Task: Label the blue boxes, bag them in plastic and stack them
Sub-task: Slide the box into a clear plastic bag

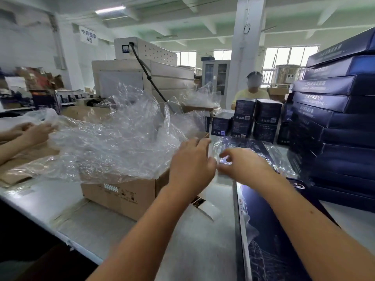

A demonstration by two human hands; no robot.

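Blue box (274,230): flat on the table (182,250), right of centre, long axis running from the near edge towards the far edge, far end inside a plastic bag (265,153).
Right hand (243,167): over the box's far end, fingers curled, pinching the bag.
Left hand (191,161): just beside it, fingers stretched forward; grip cannot be told.
Stack of blue boxes (341,118): at the table's right edge.
Carton (121,195): left of the hands, topped with loose plastic.

left forearm (154,226) and right forearm (308,220) both bare as far as the shot goes, left hand (190,161) and right hand (243,165) bare too, whatever top is worn sits out of frame, fingertips (204,141) kinda blurry, can't really make out nails tbh
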